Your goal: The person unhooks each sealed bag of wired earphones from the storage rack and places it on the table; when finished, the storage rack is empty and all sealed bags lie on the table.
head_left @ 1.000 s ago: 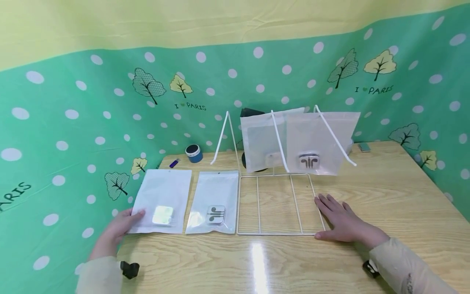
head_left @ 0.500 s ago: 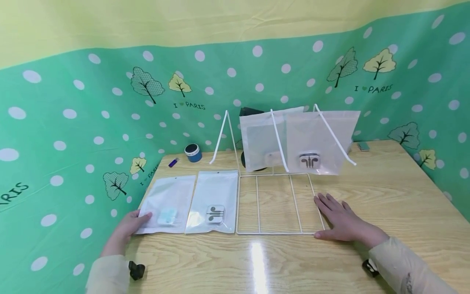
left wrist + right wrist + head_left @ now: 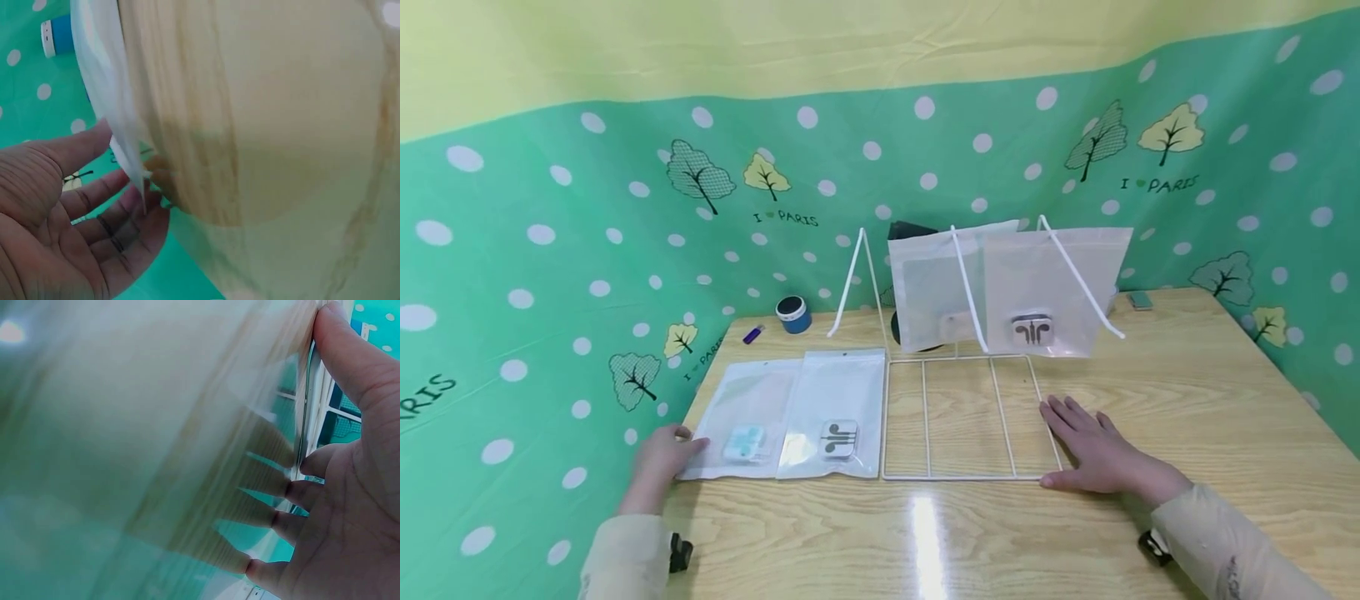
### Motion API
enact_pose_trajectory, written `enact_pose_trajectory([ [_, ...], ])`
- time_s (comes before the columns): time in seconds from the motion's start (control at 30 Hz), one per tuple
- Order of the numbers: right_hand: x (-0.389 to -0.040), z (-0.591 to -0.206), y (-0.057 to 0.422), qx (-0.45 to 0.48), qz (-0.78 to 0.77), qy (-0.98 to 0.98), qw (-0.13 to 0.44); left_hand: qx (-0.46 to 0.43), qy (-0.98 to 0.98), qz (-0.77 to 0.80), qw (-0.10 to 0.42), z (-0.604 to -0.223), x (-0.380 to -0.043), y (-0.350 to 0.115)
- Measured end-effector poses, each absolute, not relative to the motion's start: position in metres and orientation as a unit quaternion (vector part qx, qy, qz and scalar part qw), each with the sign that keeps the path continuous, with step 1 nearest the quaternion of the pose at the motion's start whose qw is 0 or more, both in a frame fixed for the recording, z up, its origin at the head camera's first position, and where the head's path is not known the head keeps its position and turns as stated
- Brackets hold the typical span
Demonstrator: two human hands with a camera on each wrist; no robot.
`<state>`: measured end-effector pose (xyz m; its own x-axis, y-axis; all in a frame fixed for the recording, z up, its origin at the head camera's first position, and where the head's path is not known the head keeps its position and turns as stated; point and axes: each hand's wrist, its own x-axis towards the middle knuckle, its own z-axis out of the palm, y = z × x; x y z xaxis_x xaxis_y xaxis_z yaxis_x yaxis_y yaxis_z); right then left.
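In the head view my left hand (image 3: 664, 467) holds the left edge of a white zip pouch (image 3: 758, 392), thumb on top. In the left wrist view the pouch edge (image 3: 115, 94) passes between thumb and fingers. A pale square case (image 3: 744, 443) shows through its clear front. The pouch lies flat beside a second zip pouch (image 3: 842, 383), which contains boxed earphones (image 3: 838, 439). To the right stands a white wire display rack (image 3: 928, 425). My right hand (image 3: 1093, 450) rests at its base's right side, fingers spread on the tabletop.
Two filled pouches hang from the rack's upper arms, the front one (image 3: 1052, 275) at right. Behind stand a small blue speaker (image 3: 793, 315) and a purple USB stick (image 3: 753, 334). A small grey-green object (image 3: 1139, 301) lies at back right. A patterned curtain (image 3: 880, 175) borders the table.
My left hand has moved right, sliding the left pouch up to the second pouch and lowering it flat. The right hand stays by the rack.
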<state>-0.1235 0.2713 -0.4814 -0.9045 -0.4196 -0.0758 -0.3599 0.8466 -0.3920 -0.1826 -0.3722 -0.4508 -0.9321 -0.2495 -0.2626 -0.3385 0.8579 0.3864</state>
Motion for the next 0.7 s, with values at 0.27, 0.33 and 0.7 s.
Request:
enact_pose_trajectory([
  [0.27, -0.123, -0.482, 0.270, -0.199, -0.184, 0.959, 0.083, -0.076, 0.987, 0.140, 0.031, -0.439, -0.183, -0.338],
  [0.33, -0.122, -0.481, 0.269, -0.197, -0.186, 0.959, 0.084, -0.041, 0.989, 0.145, 0.001, -0.435, -0.184, -0.319],
  [0.7, -0.123, -0.480, 0.268, -0.196, -0.186, 0.959, 0.086, 0.174, 0.961, 0.215, -0.002, -0.435, -0.174, -0.204],
])
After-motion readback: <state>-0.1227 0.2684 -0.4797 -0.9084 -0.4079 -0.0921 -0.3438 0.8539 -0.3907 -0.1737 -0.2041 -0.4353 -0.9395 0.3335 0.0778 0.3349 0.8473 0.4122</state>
